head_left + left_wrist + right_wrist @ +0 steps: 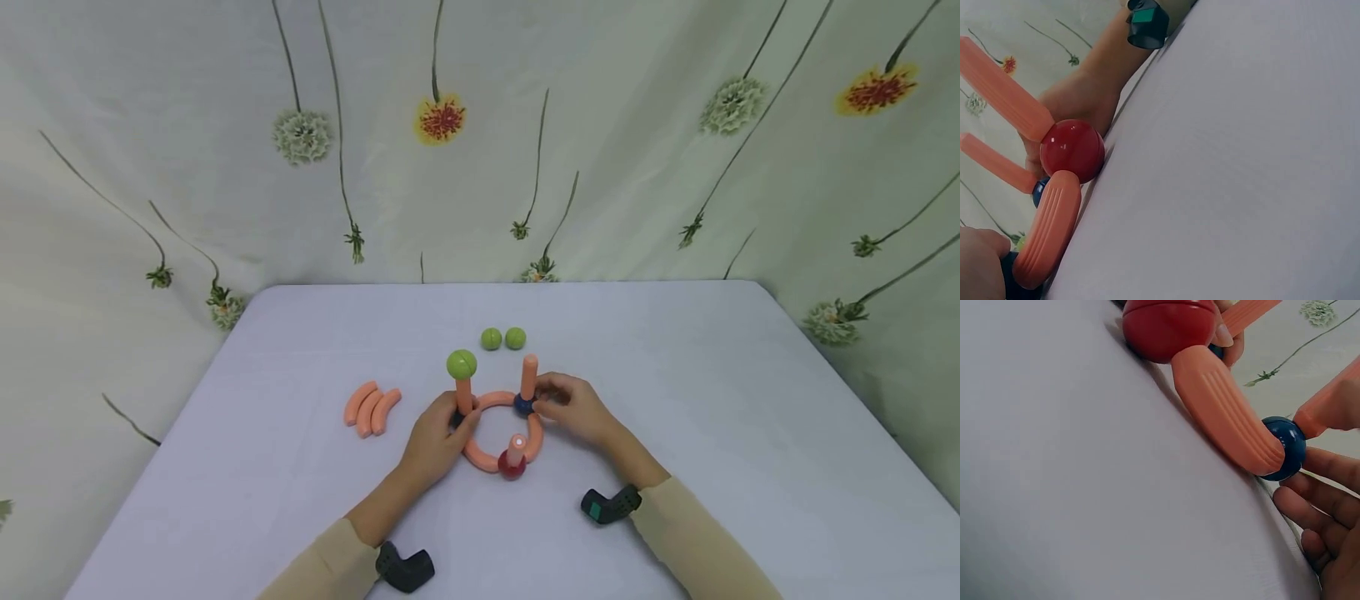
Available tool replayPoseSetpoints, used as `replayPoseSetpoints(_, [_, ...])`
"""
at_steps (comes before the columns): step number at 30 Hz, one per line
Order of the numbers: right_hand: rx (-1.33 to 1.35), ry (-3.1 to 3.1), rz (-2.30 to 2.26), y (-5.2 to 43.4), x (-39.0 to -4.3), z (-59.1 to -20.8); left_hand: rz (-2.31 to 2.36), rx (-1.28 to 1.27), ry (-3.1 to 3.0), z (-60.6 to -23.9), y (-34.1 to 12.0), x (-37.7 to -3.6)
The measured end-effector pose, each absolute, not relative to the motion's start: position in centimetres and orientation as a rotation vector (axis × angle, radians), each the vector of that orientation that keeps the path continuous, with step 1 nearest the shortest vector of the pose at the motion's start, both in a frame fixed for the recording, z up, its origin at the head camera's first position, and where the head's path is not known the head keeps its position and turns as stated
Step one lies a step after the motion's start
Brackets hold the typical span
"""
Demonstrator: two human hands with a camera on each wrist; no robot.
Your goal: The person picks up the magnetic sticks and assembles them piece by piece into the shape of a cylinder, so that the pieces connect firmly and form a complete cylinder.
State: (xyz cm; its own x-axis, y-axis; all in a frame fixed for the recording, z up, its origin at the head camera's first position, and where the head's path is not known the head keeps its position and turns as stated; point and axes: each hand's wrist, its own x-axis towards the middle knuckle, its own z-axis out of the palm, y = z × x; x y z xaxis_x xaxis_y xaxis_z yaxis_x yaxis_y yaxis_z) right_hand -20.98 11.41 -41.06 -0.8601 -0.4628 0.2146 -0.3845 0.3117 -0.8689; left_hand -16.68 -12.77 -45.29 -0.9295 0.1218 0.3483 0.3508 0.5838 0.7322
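My left hand [438, 437] curls round the left joint of the orange ring [534, 435], steadying it on the table [712, 400]. My right hand [573, 406] pinches the blue ball [522, 405] so its post stays upright. I count three upright posts, one topped by a green ball [461, 364]; one red ball [512, 465]; two loose green balls [503, 338]; three spare curved pieces [372, 408].

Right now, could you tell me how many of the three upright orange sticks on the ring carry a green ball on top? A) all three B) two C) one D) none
C: only the upright stick by the left hand carries a green ball; the stick over the blue ball and the stick over the red ball are bare, and two green balls lie loose on the table.
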Motion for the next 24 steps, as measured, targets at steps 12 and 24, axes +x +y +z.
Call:
replayPoseSetpoints(12, [-0.518,2.474,-1.75,11.7,-25.2,-42.3,-1.249,-0.396,-2.56,-45.1,-12.8,-16.9])
replayPoseSetpoints(24, [-0.404,2.667,-1.458,8.7,-31.2,-43.7,-1.272,-0.388,-2.546,-45.3,-12.8,-16.5])
